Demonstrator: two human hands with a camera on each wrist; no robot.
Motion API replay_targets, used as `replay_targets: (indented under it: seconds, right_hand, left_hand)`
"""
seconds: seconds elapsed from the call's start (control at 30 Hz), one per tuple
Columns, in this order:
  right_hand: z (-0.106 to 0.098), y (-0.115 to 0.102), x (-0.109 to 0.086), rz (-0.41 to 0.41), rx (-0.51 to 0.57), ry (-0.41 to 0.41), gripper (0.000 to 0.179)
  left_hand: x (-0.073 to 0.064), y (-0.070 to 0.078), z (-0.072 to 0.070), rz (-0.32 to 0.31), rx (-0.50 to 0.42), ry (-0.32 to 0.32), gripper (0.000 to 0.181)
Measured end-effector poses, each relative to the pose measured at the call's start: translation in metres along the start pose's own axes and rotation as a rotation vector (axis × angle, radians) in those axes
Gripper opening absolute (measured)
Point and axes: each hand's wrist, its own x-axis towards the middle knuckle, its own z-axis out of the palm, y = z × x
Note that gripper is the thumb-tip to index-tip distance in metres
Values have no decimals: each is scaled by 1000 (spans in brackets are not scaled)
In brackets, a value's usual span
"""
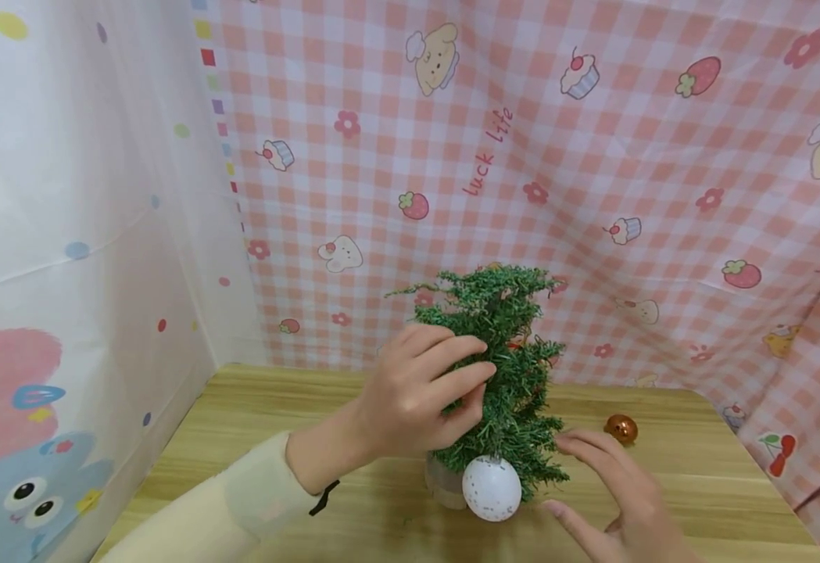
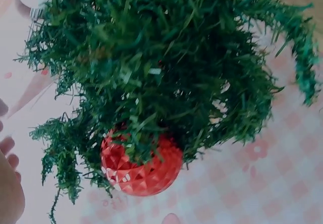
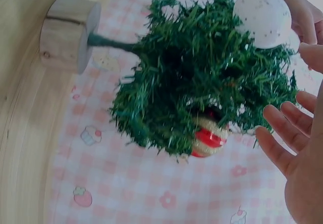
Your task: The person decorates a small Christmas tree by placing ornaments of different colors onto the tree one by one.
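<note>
A small green artificial Christmas tree (image 1: 504, 313) stands on the table with a round wooden base (image 3: 68, 35). My left hand (image 1: 424, 391) grips at the tree's left side with bent fingers; its fingertips are partly lost among the branches. A speckled white ball ornament (image 1: 492, 489) hangs low at the front. Just right of the lower branches, my right hand (image 1: 621, 489) has its thumb and fingers spread, holding nothing. The left wrist view shows a red faceted ball ornament (image 2: 144, 171) in the greenery. A red and gold striped ball (image 3: 209, 137) shows in the right wrist view.
A copper-coloured ball ornament (image 1: 621, 429) lies on the wooden table (image 1: 297, 399), to the right of the tree. Pink checked cloth (image 1: 381, 164) hangs behind, and a white printed cloth (image 1: 100, 195) hangs along the left side.
</note>
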Motion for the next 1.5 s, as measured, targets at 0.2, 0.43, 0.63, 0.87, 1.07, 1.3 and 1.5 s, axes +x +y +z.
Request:
replay_targets:
  seconds: [0.2, 0.43, 0.63, 0.87, 1.07, 1.3, 1.5]
  right_hand:
    - [-15, 10, -5, 80, -79, -23, 65]
    - [-26, 38, -12, 46, -159, 34, 67]
    - [-38, 64, -20, 144, -220, 4, 66]
    - [-46, 93, -36, 337, -384, -65, 72]
    - [-55, 118, -47, 512, -405, -176, 69]
    - [-64, 142, -59, 662, -360, -239, 61]
    - [-63, 157, -68, 752, -353, -286, 64]
  left_hand:
    - [13, -8, 0, -58, 85, 51, 19]
    - [28, -15, 4, -131, 143, -14, 31]
    - [36, -19, 10, -192, 170, -108, 37]
    - [42, -22, 15, -264, 156, -178, 45]
    - [42, -25, 18, -297, 119, -211, 45]
    - [44, -26, 19, -319, 83, -229, 41]
    - [42, -25, 20, -331, 47, -258, 36]
